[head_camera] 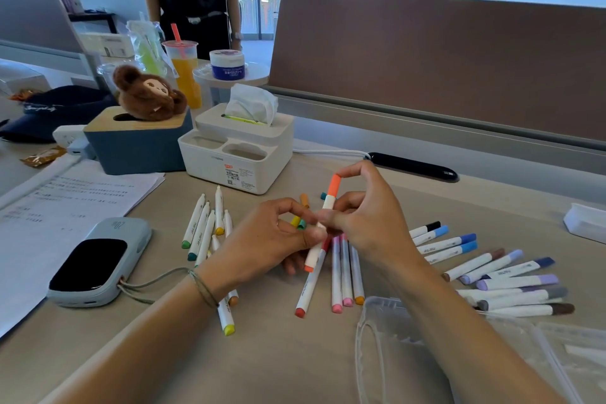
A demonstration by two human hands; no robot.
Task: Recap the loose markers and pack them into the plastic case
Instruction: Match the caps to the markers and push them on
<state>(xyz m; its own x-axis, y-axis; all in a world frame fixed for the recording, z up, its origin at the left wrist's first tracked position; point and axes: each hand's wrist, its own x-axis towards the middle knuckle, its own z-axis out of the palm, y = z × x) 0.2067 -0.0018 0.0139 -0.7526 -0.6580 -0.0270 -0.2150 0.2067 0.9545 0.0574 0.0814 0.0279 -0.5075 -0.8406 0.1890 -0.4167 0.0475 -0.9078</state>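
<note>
I hold the orange marker (323, 229) above the counter (278, 354), its long axis nearly upright, cap end pointing up and away. My left hand (278, 239) pinches its barrel; my right hand (364, 216) grips the cap (334, 185). Loose markers (344, 272) lie beneath, the case (387, 321) near my right forearm.

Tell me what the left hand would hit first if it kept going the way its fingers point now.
Probably the right hand: the left hand points right across the orange marker they both hold. Depth is unclear.
</note>
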